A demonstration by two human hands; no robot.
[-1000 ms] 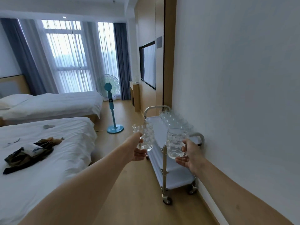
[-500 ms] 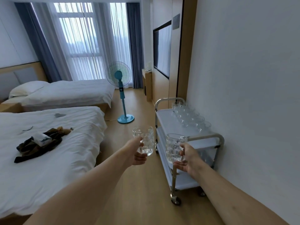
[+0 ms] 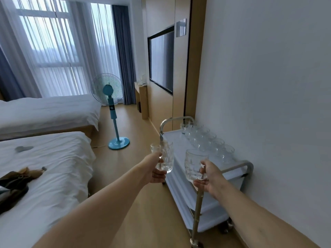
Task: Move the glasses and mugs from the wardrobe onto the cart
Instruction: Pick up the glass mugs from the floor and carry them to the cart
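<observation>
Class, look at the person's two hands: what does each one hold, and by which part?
The left hand grips a glass mug at its near side. The right hand grips another glass mug, likely by its handle.

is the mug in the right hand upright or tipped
Upright. The glass mug in the right hand has its rim on top and base below, held by the handle above the near end of the cart.

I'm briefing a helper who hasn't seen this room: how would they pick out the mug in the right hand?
Find the white cart by the right wall. Over its near end, the right hand grips a dimpled glass mug. Unlike the glasses standing along the cart's wall side, it is held aloft.
</observation>
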